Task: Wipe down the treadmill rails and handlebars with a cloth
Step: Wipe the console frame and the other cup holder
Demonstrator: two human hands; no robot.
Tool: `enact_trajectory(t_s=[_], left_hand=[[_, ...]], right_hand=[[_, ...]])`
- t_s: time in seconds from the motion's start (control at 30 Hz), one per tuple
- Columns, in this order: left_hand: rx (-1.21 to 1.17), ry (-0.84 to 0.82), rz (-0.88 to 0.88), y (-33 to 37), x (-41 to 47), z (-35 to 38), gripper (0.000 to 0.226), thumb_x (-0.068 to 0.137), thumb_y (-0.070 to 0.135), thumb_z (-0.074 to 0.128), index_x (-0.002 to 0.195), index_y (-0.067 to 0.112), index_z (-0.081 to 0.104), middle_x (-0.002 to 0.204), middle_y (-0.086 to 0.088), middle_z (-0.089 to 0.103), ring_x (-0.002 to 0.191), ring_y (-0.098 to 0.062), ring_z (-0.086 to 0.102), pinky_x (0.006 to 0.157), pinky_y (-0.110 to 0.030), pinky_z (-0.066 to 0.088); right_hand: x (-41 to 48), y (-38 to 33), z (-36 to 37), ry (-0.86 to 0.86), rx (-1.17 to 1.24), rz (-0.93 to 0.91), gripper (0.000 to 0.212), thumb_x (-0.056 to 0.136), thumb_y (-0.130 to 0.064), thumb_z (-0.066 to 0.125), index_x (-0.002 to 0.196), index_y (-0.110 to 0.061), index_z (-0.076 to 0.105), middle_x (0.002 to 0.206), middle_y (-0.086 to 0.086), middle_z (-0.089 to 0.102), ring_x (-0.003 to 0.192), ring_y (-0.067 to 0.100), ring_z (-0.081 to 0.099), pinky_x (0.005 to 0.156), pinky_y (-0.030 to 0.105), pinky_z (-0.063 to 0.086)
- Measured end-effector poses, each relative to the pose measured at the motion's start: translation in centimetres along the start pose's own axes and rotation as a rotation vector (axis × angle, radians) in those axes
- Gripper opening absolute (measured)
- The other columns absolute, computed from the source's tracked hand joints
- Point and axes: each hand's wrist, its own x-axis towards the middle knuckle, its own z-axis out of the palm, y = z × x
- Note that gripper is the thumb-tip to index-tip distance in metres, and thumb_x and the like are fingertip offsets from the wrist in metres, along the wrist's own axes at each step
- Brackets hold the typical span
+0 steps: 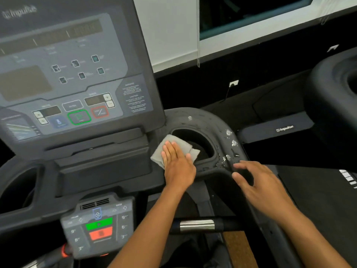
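A folded grey cloth [172, 149] lies under the flat, unclenched left hand [178, 165], pressed on the black plastic cup-holder rim [208, 120] beside the grey console panel [63, 74]. Just right, the right hand [260, 182] hovers spread, grasping nothing, near water droplets [229, 144].

A white wall [170, 35] fills the upper middle, holding a dark window [251, 12] with a hanging blind cord [198, 35]. Below, a white socket [233, 83] sits on black skirting [251, 60] above dark floor [241, 97].
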Motion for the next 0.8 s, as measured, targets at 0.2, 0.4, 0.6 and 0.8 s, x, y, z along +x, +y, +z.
enact_trajectory(t_s=[0.2, 0.4, 0.6, 0.8], left_hand=[[-0.193, 0.034, -0.028, 0.6, 6.9, -2.6, 0.069, 0.112, 0.027, 0.026, 0.163, 0.003, -0.014, 0.172, -0.015, -0.019, 0.16, -0.025, -0.02, 0.128, -0.038, -0.016], [-0.149, 0.066, -0.077, 2.0, 10.3, -3.6, 0.076, 0.111, 0.049, 0.021, 0.164, 0.008, -0.013, 0.174, -0.012, -0.016, 0.162, -0.027, -0.008, 0.13, -0.041, -0.008], [-0.027, 0.084, 0.043, 3.0, 12.2, -3.5, 0.068, 0.113, 0.042, 0.019, 0.166, 0.01, -0.009, 0.171, -0.014, -0.025, 0.159, -0.029, -0.023, 0.127, -0.04, -0.008], [0.05, 0.047, 0.142, 5.7, 12.9, -2.2, 0.068, 0.112, 0.036, 0.018, 0.164, 0.003, -0.01, 0.17, -0.022, -0.021, 0.157, -0.036, -0.025, 0.129, -0.05, -0.013]], right_hand=[[0.9, 0.2, 0.4, 0.003, -0.028, 0.048, 0.037, 0.093, -0.049, 0.059, 0.126, -0.033, 0.064, 0.133, -0.012, 0.061, 0.126, 0.014, 0.054, 0.107, 0.038, 0.044], [2.1, 0.5, 0.1, 0.036, -0.021, 0.112, 0.037, 0.093, -0.049, 0.058, 0.126, -0.034, 0.064, 0.135, -0.012, 0.06, 0.126, 0.015, 0.054, 0.108, 0.037, 0.042], [2.4, 0.5, -0.2, 0.031, -0.02, 0.165, 0.038, 0.094, -0.049, 0.057, 0.128, -0.034, 0.063, 0.139, -0.012, 0.057, 0.131, 0.015, 0.05, 0.111, 0.041, 0.04], [2.6, -0.1, 0.2, 0.038, -0.01, 0.168, 0.037, 0.095, -0.047, 0.059, 0.128, -0.033, 0.063, 0.138, -0.014, 0.057, 0.133, 0.013, 0.049, 0.108, 0.026, 0.03]])
